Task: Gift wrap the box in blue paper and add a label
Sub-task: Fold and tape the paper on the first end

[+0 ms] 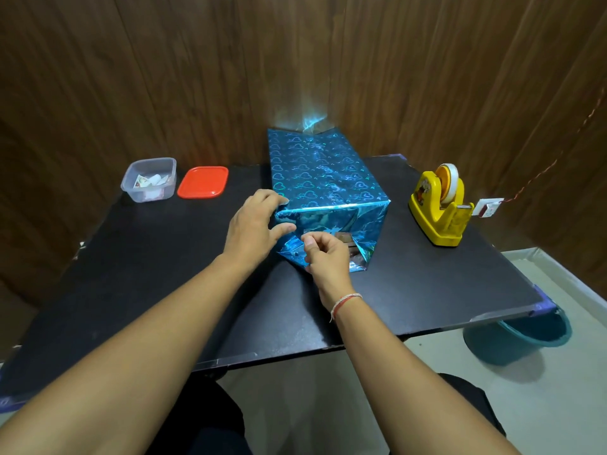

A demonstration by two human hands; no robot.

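Observation:
A box wrapped in shiny blue heart-patterned paper (320,172) lies lengthwise in the middle of the black table (427,284). Its near end is partly folded, with brown cardboard showing through a gap. My left hand (254,224) rests on the box's near left corner, fingers over the top edge and thumb against the end flap. My right hand (323,254) is at the near end with curled fingers pinching the lower paper flap (356,262). The far end of the paper stands up loose.
A yellow tape dispenser (440,208) stands to the right of the box. A clear plastic tub (149,180) with small paper items and its red lid (203,182) sit at the far left. A teal bucket (519,339) is on the floor under the table's right corner.

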